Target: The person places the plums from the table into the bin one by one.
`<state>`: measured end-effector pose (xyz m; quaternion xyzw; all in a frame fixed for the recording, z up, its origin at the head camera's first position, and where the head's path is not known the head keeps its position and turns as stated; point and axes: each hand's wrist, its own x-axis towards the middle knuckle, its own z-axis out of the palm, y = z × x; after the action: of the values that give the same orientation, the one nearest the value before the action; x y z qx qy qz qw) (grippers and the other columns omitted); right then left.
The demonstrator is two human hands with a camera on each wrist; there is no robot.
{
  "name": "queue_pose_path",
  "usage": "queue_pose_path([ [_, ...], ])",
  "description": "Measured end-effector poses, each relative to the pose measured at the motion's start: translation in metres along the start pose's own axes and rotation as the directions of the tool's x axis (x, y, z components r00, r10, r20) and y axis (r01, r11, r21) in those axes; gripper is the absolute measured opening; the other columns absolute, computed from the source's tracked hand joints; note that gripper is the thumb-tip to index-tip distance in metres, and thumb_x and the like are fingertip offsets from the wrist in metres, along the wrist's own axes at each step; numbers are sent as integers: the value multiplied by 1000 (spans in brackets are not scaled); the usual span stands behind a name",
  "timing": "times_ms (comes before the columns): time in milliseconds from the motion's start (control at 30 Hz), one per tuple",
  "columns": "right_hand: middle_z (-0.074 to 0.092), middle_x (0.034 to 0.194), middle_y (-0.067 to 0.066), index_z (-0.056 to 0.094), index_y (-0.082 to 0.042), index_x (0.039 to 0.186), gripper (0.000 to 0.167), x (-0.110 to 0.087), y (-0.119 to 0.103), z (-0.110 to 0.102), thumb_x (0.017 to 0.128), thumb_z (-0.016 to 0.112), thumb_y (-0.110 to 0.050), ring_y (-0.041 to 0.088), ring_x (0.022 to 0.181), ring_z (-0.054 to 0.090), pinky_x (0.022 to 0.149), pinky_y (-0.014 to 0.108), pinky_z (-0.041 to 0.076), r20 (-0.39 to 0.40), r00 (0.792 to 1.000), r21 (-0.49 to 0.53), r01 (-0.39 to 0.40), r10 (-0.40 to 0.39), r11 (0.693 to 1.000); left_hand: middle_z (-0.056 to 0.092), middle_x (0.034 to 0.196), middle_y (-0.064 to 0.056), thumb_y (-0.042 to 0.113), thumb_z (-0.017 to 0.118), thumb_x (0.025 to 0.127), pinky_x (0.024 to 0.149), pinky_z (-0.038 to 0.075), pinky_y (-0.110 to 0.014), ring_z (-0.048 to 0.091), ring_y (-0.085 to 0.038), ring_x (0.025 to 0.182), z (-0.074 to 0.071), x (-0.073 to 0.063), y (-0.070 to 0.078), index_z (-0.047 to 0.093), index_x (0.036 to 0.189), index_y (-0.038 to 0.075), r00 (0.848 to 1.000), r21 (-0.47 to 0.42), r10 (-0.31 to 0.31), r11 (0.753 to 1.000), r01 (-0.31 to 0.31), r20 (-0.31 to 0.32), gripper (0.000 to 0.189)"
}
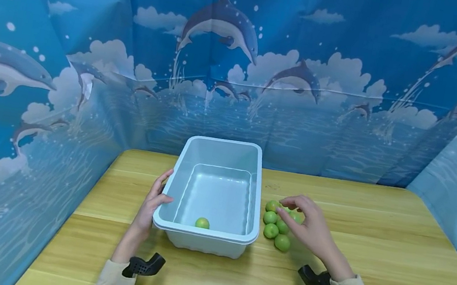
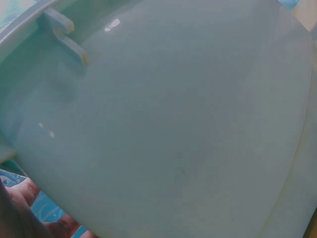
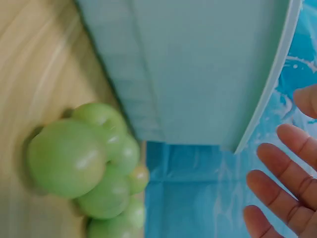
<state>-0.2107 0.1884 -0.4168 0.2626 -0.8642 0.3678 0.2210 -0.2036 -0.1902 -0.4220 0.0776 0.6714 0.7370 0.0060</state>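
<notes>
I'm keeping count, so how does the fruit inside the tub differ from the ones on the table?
The inside fruit sits alone in the tub; the outside fruits lie clustered on the table. In the head view, the tub partly hides the inside fruit, while some outside fruits show whole. All look green and round.

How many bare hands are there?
2: the left bare hand grips the pale-blue plastic bin; the right bare hand is by the round green fruits.
</notes>
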Motion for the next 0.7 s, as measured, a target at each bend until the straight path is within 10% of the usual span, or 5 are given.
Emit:
queue_pose_path([
  [700,63,90,0,67,-7,100,30,-29,27,10,80,76,-27,19,81,57,69,38,47,214,961,-67,-162,173,985,18,151,-9,6,45,87,100,21,-53,21,-32,132,-1,0,-1,24,150,24,1000,14,-2,1000,2,-1,69],
])
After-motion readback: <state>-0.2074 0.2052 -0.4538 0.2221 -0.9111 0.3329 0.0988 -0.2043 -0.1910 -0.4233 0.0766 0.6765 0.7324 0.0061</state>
